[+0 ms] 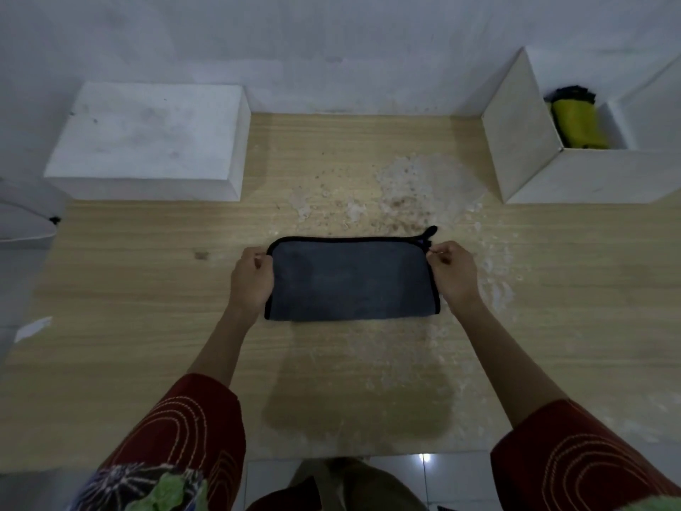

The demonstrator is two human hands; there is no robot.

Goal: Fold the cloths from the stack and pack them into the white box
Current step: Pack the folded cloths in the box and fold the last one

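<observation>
Grey cloth (352, 280), black-edged, folded flat, far corners pinched by left hand (252, 278) and right hand (455, 274)

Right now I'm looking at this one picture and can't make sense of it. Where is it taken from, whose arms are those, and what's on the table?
There is no machine: the camera sits on a person's head, looking down at their own arms. The left hand and right hand each pinch a far corner of a dark grey cloth lying flat on the wooden table. Far right stands an open white box holding a yellow bundle; far left, a white block.
</observation>
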